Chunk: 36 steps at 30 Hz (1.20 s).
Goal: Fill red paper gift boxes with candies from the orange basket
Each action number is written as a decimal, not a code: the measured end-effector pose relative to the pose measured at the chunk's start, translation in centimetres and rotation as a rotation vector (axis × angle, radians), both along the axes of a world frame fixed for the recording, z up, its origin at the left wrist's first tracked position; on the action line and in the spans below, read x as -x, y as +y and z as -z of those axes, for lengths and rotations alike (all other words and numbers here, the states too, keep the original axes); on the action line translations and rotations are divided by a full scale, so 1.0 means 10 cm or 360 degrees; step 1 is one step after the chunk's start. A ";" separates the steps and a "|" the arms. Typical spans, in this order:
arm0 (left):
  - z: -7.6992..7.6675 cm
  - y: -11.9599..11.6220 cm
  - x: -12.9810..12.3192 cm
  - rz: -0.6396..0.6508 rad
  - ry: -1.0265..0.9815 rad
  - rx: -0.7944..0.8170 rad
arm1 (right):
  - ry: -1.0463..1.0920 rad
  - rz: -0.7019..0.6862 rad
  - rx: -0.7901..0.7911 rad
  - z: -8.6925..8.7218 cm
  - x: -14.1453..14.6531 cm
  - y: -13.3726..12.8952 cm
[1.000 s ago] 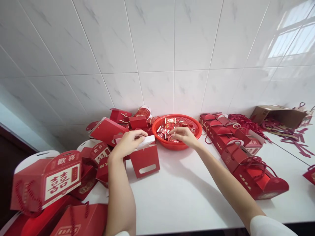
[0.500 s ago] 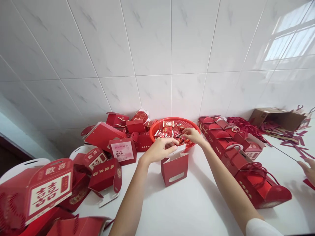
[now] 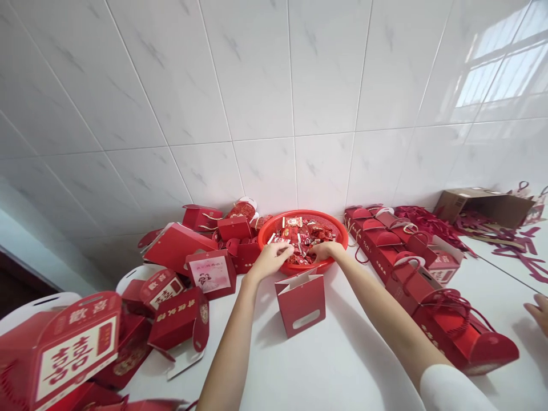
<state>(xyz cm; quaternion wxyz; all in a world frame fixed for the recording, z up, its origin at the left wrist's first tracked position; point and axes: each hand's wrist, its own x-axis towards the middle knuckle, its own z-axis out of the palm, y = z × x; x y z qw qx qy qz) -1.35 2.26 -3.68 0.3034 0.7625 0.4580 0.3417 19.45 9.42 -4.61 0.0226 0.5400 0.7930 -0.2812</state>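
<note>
A red perforated plastic basket (image 3: 339, 218) stands against the wall, with a heap of red-wrapped candies (image 3: 293, 222) in it. My left hand (image 3: 274, 258) is over the near left rim, its fingers curled together toward the thumb by the candies; anything held there is hidden. Among the candies on the right side, my right hand (image 3: 327, 251) has its fingers bent down and drawn together, their tips hidden by wrappers. A red paper gift box (image 3: 302, 302) stands upright with its top open, just in front of the basket, untouched by either hand.
Red gift boxes (image 3: 180, 319) are piled on the left. More closed boxes with cord handles (image 3: 411, 285) form a row on the right. Beyond them are dark red ribbons (image 3: 423, 225) and a cardboard carton (image 3: 483, 205). Another person's hand (image 3: 538, 313) shows at the right edge.
My left hand has left the gift box top and moved to the basket's near rim. My right hand has reached lower into the candies. The box now stands alone with its top open.
</note>
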 end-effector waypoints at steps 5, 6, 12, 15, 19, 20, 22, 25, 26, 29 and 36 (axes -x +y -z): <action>0.09 0.27 -0.12 0.0048 0.0329 0.0194 | 0.0193 0.0037 -0.0071 0.13 0.03 0.02; 0.10 0.31 -0.15 0.0052 0.0339 0.0215 | 0.0251 0.0057 -0.0086 0.15 0.02 0.04; 0.13 0.45 -0.22 0.0034 0.0391 0.0320 | 0.0748 0.0300 -0.0094 0.21 -0.11 0.11; 0.13 0.45 -0.23 0.0021 0.0361 0.0318 | 0.1112 0.0378 -0.0064 0.19 -0.15 0.07; 0.11 0.46 -0.25 -0.0001 0.0282 0.0291 | 0.1553 0.0380 0.0043 0.14 -0.17 -0.01; 0.10 0.47 -0.26 -0.0011 0.0262 0.0284 | 0.1639 0.0383 0.0062 0.14 -0.17 -0.02; 0.09 0.47 -0.27 -0.0052 0.0204 0.0272 | 0.1771 0.0399 0.0083 0.13 -0.17 -0.03; 0.08 0.45 -0.28 -0.0116 0.0033 0.0286 | 0.1886 0.0427 0.0108 0.12 -0.17 -0.03; 0.08 0.44 -0.28 -0.0122 -0.0050 0.0305 | 0.1910 0.0430 0.0118 0.12 -0.16 -0.03; 0.07 0.42 -0.29 -0.0111 -0.0321 0.0422 | 0.1967 0.0417 0.0148 0.11 -0.15 -0.06; 0.09 0.49 -0.27 -0.0134 -0.0709 0.0671 | 0.2004 0.0402 0.0145 0.11 -0.13 -0.09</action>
